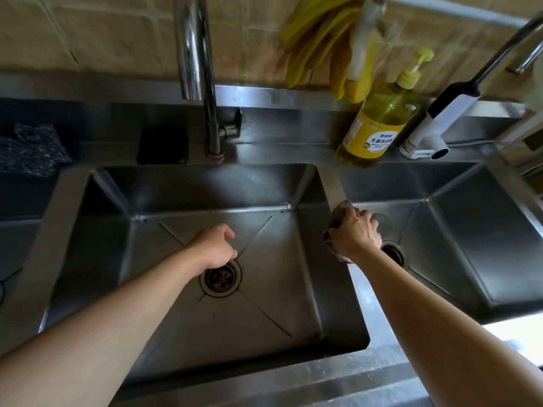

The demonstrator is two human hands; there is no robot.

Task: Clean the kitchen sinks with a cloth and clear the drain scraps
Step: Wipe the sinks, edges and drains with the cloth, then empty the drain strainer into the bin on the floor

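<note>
Two steel sinks lie side by side: the left sink (164, 201) and the right sink (470, 218). In the left one, the round drain strainer (221, 279) holds dark scraps. My left hand (214, 248) hovers just above and behind that drain, fingers loosely curled, holding nothing. My right hand (354, 233) grips a bunched brownish cloth (343, 208) on the divider (335, 189) between the sinks. The right sink's drain (395, 254) peeks out beside my right wrist.
A tall chrome faucet (195, 54) rises behind the left sink. A yellow dish soap bottle (376, 124), yellow rubber gloves (317, 39) and a white-black faucet unit (437, 121) stand at the back right. A dark scouring pad (29, 151) and a dark sponge (163, 142) lie back left.
</note>
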